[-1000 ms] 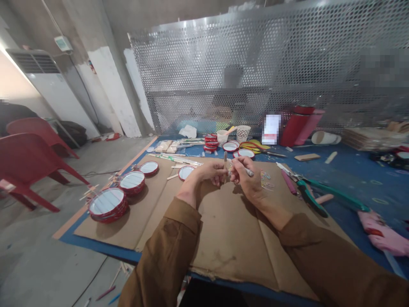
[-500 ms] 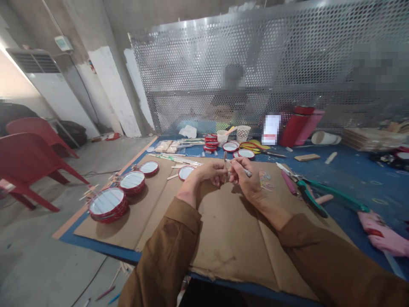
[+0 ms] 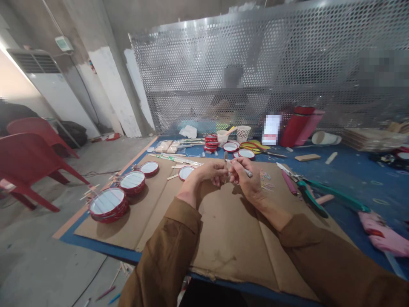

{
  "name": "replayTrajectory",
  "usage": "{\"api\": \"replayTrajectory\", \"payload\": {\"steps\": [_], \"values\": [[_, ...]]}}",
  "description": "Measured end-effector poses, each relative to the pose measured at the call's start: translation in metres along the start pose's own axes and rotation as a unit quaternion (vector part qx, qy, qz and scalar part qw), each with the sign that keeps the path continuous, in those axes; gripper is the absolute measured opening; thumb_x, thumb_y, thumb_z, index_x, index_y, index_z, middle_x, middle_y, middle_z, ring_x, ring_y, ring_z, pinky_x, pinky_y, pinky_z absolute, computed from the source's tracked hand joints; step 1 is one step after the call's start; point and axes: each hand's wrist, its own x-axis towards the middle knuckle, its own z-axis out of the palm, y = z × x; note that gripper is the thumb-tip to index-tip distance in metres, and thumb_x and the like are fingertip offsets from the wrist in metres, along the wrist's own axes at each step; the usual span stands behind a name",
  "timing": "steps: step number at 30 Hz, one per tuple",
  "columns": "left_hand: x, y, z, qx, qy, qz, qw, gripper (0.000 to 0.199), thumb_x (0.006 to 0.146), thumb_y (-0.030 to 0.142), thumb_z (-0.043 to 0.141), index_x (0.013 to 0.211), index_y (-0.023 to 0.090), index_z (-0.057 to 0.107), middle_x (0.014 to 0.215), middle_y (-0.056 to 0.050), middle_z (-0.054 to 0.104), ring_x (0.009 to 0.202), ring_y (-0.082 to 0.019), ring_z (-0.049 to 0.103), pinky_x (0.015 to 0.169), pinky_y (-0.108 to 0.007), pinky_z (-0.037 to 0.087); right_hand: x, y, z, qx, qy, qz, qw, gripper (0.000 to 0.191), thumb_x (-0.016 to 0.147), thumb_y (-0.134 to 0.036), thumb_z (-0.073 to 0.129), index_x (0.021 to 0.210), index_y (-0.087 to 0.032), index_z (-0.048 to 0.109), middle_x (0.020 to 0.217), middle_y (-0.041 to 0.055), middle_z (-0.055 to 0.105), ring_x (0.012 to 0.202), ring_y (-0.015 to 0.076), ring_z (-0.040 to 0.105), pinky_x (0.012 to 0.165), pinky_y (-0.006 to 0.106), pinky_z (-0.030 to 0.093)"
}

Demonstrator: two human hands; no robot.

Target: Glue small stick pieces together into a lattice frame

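Above the cardboard sheet (image 3: 230, 238), my left hand (image 3: 214, 172) pinches a small wooden stick (image 3: 225, 158) that stands upright. My right hand (image 3: 244, 175) is closed around a pale pen-like tool (image 3: 248, 172), its tip beside the stick. The two hands nearly touch. Just left of my left hand lies a red-rimmed white disc (image 3: 185, 172) with thin sticks by it. Coloured rubber bands (image 3: 266, 180) lie to the right of my right hand.
Red drums (image 3: 108, 204) line the cardboard's left side. Green-handled pliers (image 3: 311, 198) lie at right. Cups (image 3: 243, 133), scissors (image 3: 265, 149), a phone (image 3: 271, 128) and a red bottle (image 3: 296, 127) stand or lie at the back before a perforated metal screen (image 3: 191, 64).
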Motion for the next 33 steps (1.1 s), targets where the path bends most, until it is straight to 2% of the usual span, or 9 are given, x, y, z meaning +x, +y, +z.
{"api": "replayTrajectory", "payload": {"steps": [4,14,25,33], "values": [[-0.0002,0.0006,0.0,0.005,-0.002,-0.003,1.0,0.027,0.092,0.039,0.051,0.085,0.014,0.054,0.067,-0.001,0.06,0.051,-0.008,0.06,0.052,-0.019,0.045,0.001,0.0009,-0.0002,-0.004,0.006,-0.003,1.0,0.035,0.083,-0.055,0.06,0.081,-0.02,0.056,0.06,-0.0053,0.056,0.041,0.0076,0.052,0.036,0.018,0.037],[0.0001,-0.0007,-0.0001,-0.002,-0.001,-0.001,1.0,0.032,0.091,0.045,0.053,0.084,0.014,0.055,0.067,-0.001,0.06,0.051,-0.008,0.06,0.051,-0.019,0.044,0.0014,0.003,-0.0007,0.008,0.006,-0.005,1.0,0.033,0.084,-0.053,0.06,0.081,-0.02,0.055,0.061,-0.0055,0.056,0.04,0.0069,0.052,0.036,0.018,0.036],[0.0003,-0.0008,-0.0004,0.004,-0.012,0.0,1.0,0.034,0.092,0.047,0.051,0.085,0.014,0.055,0.064,0.0,0.059,0.052,-0.008,0.06,0.052,-0.018,0.044,0.0011,0.0033,-0.001,-0.002,-0.023,-0.001,1.0,0.034,0.085,-0.054,0.059,0.083,-0.021,0.056,0.06,-0.0053,0.055,0.041,0.0077,0.053,0.036,0.018,0.035],[0.0003,-0.0005,-0.0004,0.006,-0.003,-0.008,1.0,0.033,0.092,0.046,0.053,0.083,0.014,0.054,0.066,-0.001,0.061,0.052,-0.008,0.06,0.053,-0.019,0.045,0.0013,0.0024,-0.0008,-0.009,-0.003,0.003,1.0,0.036,0.084,-0.057,0.058,0.083,-0.021,0.056,0.058,-0.0054,0.054,0.041,0.0082,0.052,0.036,0.018,0.035]]}}
